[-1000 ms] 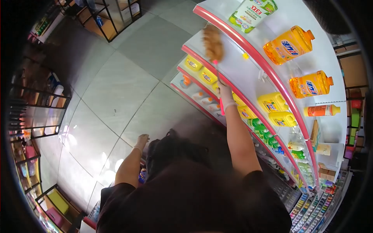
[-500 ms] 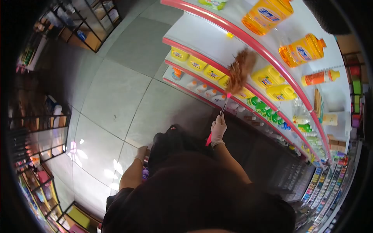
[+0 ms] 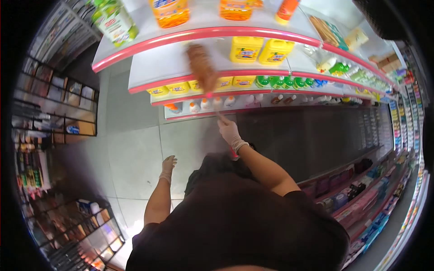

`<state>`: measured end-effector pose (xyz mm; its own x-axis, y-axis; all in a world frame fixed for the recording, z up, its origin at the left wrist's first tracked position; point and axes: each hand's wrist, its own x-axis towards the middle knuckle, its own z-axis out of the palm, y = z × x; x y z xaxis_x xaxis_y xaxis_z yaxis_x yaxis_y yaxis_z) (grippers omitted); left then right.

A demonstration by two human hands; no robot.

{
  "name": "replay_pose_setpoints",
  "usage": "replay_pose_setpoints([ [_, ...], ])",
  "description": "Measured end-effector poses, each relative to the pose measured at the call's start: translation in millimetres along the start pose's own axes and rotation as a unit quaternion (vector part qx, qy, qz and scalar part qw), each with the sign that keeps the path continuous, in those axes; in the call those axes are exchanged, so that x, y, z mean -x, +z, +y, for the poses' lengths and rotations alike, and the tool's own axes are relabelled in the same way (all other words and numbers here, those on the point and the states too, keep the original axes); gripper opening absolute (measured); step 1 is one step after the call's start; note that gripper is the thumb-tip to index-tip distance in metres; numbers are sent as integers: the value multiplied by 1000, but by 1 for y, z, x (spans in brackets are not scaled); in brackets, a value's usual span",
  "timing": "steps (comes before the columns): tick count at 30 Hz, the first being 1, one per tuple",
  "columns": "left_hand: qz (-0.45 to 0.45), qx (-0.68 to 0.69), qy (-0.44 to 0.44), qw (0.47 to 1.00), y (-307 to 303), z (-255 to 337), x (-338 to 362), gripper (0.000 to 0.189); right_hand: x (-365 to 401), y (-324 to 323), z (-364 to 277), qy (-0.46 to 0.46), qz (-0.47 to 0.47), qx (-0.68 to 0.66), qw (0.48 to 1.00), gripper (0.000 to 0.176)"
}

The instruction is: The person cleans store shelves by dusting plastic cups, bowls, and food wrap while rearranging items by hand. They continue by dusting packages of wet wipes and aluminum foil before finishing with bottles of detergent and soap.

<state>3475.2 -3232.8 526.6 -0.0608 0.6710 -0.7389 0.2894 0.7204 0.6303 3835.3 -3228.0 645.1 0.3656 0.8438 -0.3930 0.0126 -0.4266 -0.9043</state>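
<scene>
My right hand [image 3: 229, 133], in a thin white glove, is wrapped round the handle of a brown feather duster [image 3: 202, 67]. Its blurred feathers reach over the bare part of a white shelf [image 3: 158, 67] with a red front edge, left of two yellow jugs [image 3: 247, 49]. Part of the duster's pink handle end shows below my wrist. My left hand [image 3: 168, 166], gloved too, hangs low over the floor tiles with its fingers loosely apart, holding nothing.
On the upper shelf stand a green bottle [image 3: 114, 21] and orange bottles [image 3: 171, 11]. Lower shelves carry yellow jugs, green bottles [image 3: 278, 81] and white bottles with orange caps [image 3: 194, 107]. Black wire racks [image 3: 63, 104] stand at the left; more stocked shelves [image 3: 357, 198] run along the right.
My view has turned, so the shelves now run across the top. The duster has swept leftward along the shelf, away from the yellow jugs. My left hand has come further forward.
</scene>
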Motion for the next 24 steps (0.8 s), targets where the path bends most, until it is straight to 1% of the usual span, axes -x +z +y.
replay_pose_setpoints([
  [1, -13, -19, 5, 1000, 8, 10, -5, 38, 3, -13, 2, -73, -62, 79, 992, 33],
  [2, -26, -35, 9, 999, 15, 19, -8, 39, 5, -27, 4, -144, -124, 159, 969, 33],
  [3, -77, 6, 20, 997, 20, 26, -9, 39, 9, -41, 6, -214, -186, 239, 929, 32],
  [5, -170, 90, 41, 980, 17, 0, -59, 40, 22, -77, -4, -184, -253, 347, 884, 31],
  [6, -146, 1, 53, 988, 30, 12, -46, 40, 27, -97, -6, -170, -283, 398, 856, 31],
  [8, -96, -180, 65, 977, 60, 41, -13, 41, 34, -137, 22, -127, -257, 370, 884, 29],
  [9, -112, -154, 41, 981, 64, 49, -1, 39, 41, -160, 36, -84, -228, 351, 904, 29],
  [10, -95, -141, 15, 985, 74, 63, 8, 36, 48, -185, 52, -40, -201, 330, 922, 29],
  [12, -45, -148, 52, 987, 88, 86, 6, 40, 54, -235, 94, 99, -201, 305, 925, 28],
  [14, -4, -199, 155, 968, 101, 123, -13, 42, 77, -276, 102, 214, -113, 377, 894, 31],
  [16, -11, -213, 275, 937, 126, 179, -33, 44, 85, -313, 158, 244, -96, 475, 840, 33],
  [17, 13, -231, 332, 915, 146, 214, -36, 48, 97, -327, 164, 276, -81, 466, 837, 34],
  [18, 6, -198, 322, 926, 172, 256, -13, 52, 110, -341, 172, 308, -66, 455, 833, 36],
  [19, 73, -245, 411, 875, 196, 287, -14, 59, 119, -353, 196, 323, -60, 434, 839, 34],
  [20, 63, -240, 435, 866, 223, 332, 34, 66, 128, -361, 222, 337, -53, 411, 845, 32],
  [22, 128, -319, 498, 796, 269, 401, 65, 70, 145, -369, 236, 462, -52, 253, 849, 24],
  [24, 168, -339, 592, 712, 305, 449, 66, 68, 163, -369, 244, 491, -3, 116, 863, 21],
])
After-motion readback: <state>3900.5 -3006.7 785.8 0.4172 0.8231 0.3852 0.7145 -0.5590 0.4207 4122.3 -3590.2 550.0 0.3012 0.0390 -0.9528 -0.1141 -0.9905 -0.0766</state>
